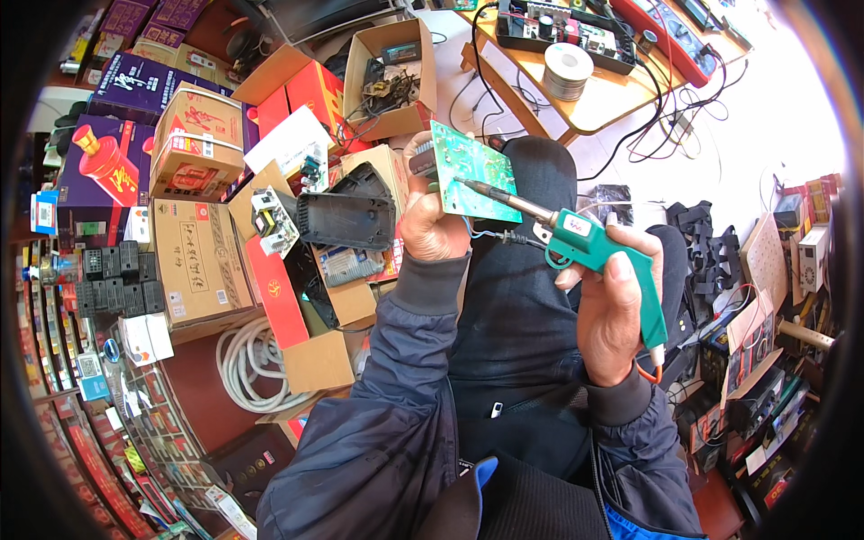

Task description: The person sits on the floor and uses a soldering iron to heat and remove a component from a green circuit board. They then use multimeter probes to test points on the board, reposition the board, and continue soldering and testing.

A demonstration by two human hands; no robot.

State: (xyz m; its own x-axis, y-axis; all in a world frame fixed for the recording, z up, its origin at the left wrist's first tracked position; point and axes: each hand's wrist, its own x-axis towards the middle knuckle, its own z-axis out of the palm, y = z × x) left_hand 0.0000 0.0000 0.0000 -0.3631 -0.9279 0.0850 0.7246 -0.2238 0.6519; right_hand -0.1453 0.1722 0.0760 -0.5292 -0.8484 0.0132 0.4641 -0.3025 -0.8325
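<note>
At upper centre, the left hand (427, 230) grips a green circuit board (490, 175); right of centre, the right hand (605, 326) wraps a green soldering gun (585, 241). A slip could drag its tip (470, 185), if hot, scorching the board.

Left hand (430, 230) partly hidden behind the green circuit board (490, 184), its solder joints (461, 155) seemingly too small for certain reading

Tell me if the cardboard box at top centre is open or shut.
Open; the cardboard box shows dark, tangled parts inside.
</note>
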